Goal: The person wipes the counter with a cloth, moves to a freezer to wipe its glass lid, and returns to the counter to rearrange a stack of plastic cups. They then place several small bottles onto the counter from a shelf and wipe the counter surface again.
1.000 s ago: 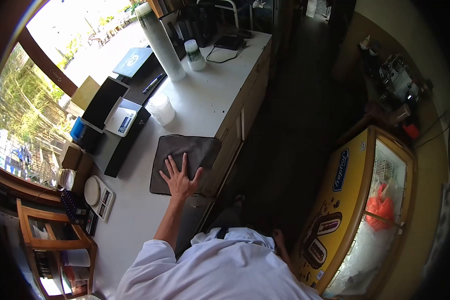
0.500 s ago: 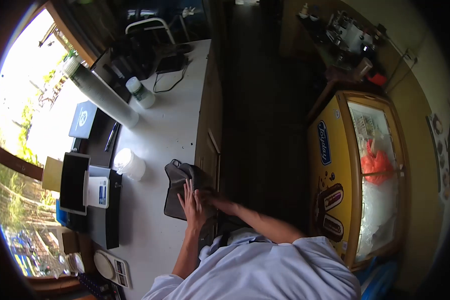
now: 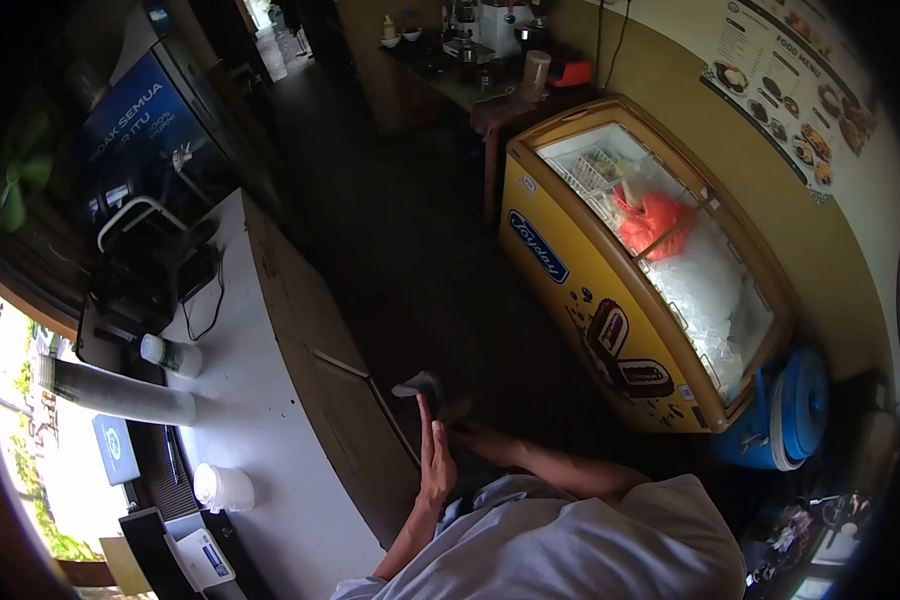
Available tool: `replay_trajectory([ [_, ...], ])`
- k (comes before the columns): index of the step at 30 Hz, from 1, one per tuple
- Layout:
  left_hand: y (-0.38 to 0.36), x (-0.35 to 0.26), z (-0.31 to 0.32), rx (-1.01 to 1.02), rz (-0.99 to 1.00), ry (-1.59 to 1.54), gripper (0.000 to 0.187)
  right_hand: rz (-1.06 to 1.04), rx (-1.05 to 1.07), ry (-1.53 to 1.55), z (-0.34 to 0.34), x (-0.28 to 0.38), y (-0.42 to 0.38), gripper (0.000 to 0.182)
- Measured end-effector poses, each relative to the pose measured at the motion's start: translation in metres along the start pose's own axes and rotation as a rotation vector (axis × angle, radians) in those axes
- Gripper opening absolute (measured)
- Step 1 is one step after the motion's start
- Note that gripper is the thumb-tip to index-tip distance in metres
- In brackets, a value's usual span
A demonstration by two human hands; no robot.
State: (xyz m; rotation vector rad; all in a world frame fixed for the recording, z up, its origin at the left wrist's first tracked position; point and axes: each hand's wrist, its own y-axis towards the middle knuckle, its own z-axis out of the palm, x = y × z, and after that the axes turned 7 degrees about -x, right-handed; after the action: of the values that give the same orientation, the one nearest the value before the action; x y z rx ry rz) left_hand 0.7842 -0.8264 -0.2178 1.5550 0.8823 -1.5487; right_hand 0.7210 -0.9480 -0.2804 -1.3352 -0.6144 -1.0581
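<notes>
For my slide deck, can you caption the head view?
Both hands, left hand and right hand, hold a dark cloth off the counter.

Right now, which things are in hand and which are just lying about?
In hand:
- dark cloth, pressed between left hand and right hand, off the counter edge

Lying about:
- white counter
- cup stack
- lidded tub
- yellow freezer
- blue barrel
</notes>
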Motion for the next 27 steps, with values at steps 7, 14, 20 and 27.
replay_trajectory([
  [7,-0.008,-0.009,0.094,0.091,-0.385,-0.115,0.074,-0.139,-0.330,0.091,-0.071,0.021,-0.092,0.051],
  [14,-0.031,0.057,0.172,0.685,-1.101,-0.586,0.063,-0.278,-0.471,0.306,-0.147,-0.003,-0.195,0.047],
  [20,-0.048,0.061,0.257,0.741,-1.131,-0.370,0.040,-0.347,-0.755,0.267,-0.208,-0.066,-0.283,0.057],
  [27,-0.036,0.058,0.345,0.594,-0.909,-0.094,0.029,-0.181,-1.212,0.740,-0.241,-0.115,-0.362,0.058],
])
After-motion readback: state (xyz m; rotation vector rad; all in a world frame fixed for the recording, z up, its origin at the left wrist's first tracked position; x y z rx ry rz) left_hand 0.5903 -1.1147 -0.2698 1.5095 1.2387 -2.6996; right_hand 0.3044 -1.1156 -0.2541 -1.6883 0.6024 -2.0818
